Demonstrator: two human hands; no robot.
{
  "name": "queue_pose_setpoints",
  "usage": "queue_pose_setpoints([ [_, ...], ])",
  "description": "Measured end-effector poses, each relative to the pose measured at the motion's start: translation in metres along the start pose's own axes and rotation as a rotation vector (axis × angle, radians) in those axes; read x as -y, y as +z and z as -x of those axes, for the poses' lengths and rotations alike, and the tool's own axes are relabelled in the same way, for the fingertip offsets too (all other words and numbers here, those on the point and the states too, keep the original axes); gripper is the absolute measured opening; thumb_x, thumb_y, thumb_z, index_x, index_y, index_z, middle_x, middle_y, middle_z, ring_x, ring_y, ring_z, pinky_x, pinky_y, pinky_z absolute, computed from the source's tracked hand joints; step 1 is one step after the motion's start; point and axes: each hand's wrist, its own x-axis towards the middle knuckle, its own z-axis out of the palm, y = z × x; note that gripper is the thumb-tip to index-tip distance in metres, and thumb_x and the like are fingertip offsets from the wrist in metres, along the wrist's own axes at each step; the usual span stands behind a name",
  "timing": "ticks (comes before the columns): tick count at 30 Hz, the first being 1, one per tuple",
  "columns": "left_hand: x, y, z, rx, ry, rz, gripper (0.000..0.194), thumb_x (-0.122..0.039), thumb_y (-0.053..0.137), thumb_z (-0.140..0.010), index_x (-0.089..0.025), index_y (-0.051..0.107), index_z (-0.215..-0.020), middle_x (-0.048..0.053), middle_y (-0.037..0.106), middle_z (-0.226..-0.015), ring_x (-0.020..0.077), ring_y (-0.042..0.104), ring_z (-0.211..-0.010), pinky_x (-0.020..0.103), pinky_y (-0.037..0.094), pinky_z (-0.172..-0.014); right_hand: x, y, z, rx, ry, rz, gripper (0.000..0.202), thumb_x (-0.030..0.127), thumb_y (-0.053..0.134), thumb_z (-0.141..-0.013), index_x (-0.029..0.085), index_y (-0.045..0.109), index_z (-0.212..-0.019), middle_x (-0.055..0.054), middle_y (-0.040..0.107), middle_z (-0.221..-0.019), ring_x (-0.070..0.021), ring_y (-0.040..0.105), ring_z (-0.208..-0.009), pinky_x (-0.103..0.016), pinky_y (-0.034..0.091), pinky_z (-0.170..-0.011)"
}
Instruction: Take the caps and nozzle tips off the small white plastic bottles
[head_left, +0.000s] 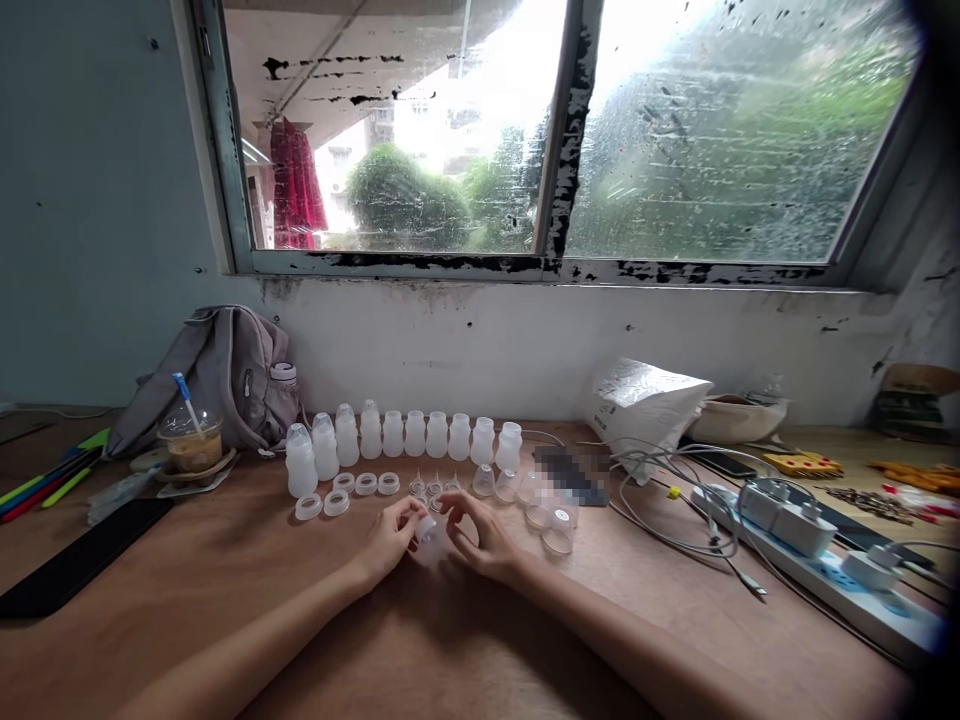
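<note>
My left hand (393, 541) pinches a small translucent baby bottle part (427, 531), which looks like a nipple with its collar ring. My right hand (484, 538) is just to the right of it, fingers curved and apart, with nothing visible in them. Beyond my hands lie a few clear nipples (417, 487). White collar rings (366, 484) lie to the left of these, several in number. Behind stands a row of frosted baby bottles (414, 434); the leftmost ones, such as a capped bottle (301, 462), wear clear domed caps. Several loose clear caps (557, 533) sit to the right.
At left are a grey backpack (232, 385), an iced drink cup (193, 445), coloured pens (56, 480) and a black flat object (86, 555). To the right are a white bag (645, 410), tangled cables (675, 520) and a power strip (825, 565) with plugs.
</note>
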Motion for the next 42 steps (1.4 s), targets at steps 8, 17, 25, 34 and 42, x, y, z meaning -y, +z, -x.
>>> queue_pose_setpoints([
  [8,0.019,0.011,-0.041,-0.092,-0.136,0.237,0.036,-0.051,0.048,-0.073,-0.018,0.047,-0.086,-0.002,0.055,-0.058,0.0089,0.053,-0.038,0.018,0.041,-0.036,-0.012,0.023,-0.025,-0.184,0.249,-0.063,0.014,0.021,0.045,-0.075,0.018,0.051,-0.086,-0.002,0.057,-0.073,-0.0112,0.049,-0.059,-0.023,0.041,-0.055],
  [17,0.017,0.007,-0.032,-0.101,-0.066,0.218,0.033,-0.048,0.046,-0.075,-0.017,0.052,-0.085,0.002,0.057,-0.073,0.0123,0.060,-0.058,0.019,0.045,-0.044,-0.029,0.028,-0.020,-0.293,0.394,-0.130,0.009,0.027,0.046,-0.073,0.019,0.045,-0.070,0.003,0.048,-0.061,-0.0105,0.044,-0.054,-0.021,0.036,-0.049],
  [25,0.022,0.008,-0.029,0.021,-0.041,0.178,0.019,-0.033,0.040,-0.078,-0.019,0.046,-0.088,-0.001,0.054,-0.071,0.0053,0.051,-0.040,0.013,0.033,-0.032,-0.032,0.031,-0.019,-0.304,0.381,-0.147,0.007,0.024,0.047,-0.070,0.018,0.043,-0.069,0.004,0.043,-0.060,-0.0100,0.039,-0.055,-0.020,0.033,-0.050],
  [34,0.015,0.009,-0.026,0.102,-0.075,0.158,0.022,-0.039,0.040,-0.078,-0.019,0.042,-0.088,-0.002,0.050,-0.074,0.0037,0.050,-0.036,0.011,0.030,-0.027,-0.037,0.033,-0.018,-0.293,0.385,-0.207,0.008,0.019,0.047,-0.066,0.019,0.039,-0.067,0.006,0.039,-0.060,-0.0097,0.036,-0.055,-0.020,0.031,-0.050],
  [42,0.018,0.011,-0.027,0.120,-0.034,0.098,0.021,-0.038,0.041,-0.078,-0.021,0.044,-0.090,-0.004,0.046,-0.071,0.0048,0.052,-0.036,0.011,0.031,-0.026,-0.039,0.033,-0.018,-0.308,0.404,-0.201,0.010,0.016,0.046,-0.062,0.020,0.038,-0.067,0.006,0.039,-0.060,-0.0099,0.036,-0.055,-0.020,0.031,-0.051],
])
